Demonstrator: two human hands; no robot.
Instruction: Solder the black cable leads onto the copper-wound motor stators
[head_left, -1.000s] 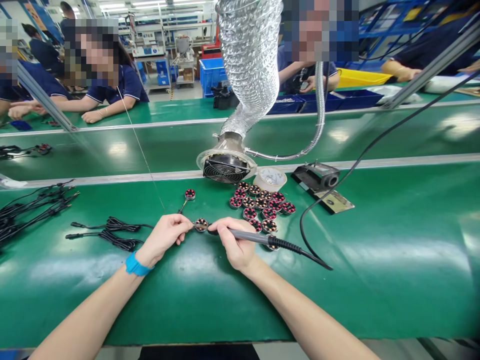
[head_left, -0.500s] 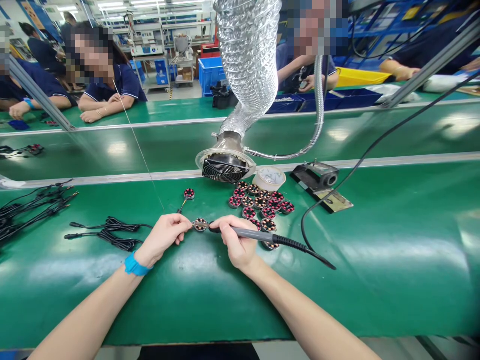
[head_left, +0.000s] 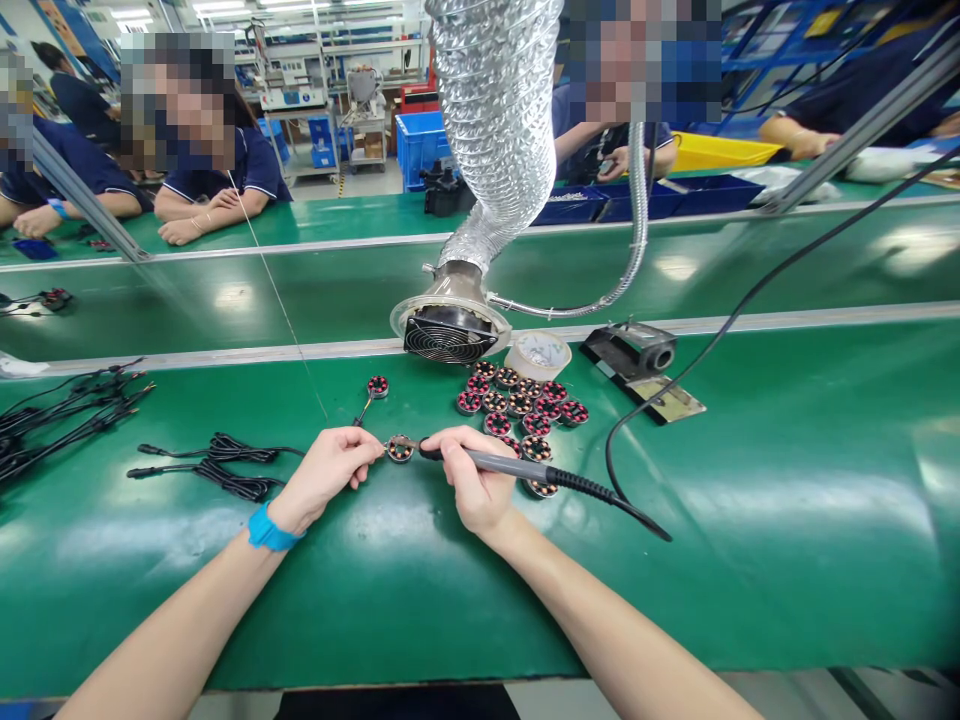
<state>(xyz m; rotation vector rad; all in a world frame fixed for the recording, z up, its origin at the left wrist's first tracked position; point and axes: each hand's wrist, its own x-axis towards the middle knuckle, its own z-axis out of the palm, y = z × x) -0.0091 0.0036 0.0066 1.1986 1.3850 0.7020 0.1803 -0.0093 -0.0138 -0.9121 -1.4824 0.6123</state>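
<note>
My left hand (head_left: 343,462) is closed in a pinch on a thin wire end (head_left: 384,450), right beside a small round motor stator (head_left: 399,450) lying on the bench. My right hand (head_left: 474,482) grips a grey soldering iron (head_left: 504,464) like a pen. Its tip reaches over the stator's upper right part; exact contact is too small to tell. A black cable (head_left: 289,450) runs from a coiled bundle toward my left wrist. Behind the left hand, another stator (head_left: 377,386) has leads attached.
A cluster of stators (head_left: 517,402) lies right of centre, near a tape roll (head_left: 538,354) and an iron stand (head_left: 637,360). A fume duct (head_left: 495,130) with a fan (head_left: 448,338) hangs ahead. Black cables (head_left: 67,420) lie left. Co-workers sit across the bench.
The soldering iron's tip has shifted slightly from the stator's middle toward its upper right edge. My left hand stays in nearly the same place.
</note>
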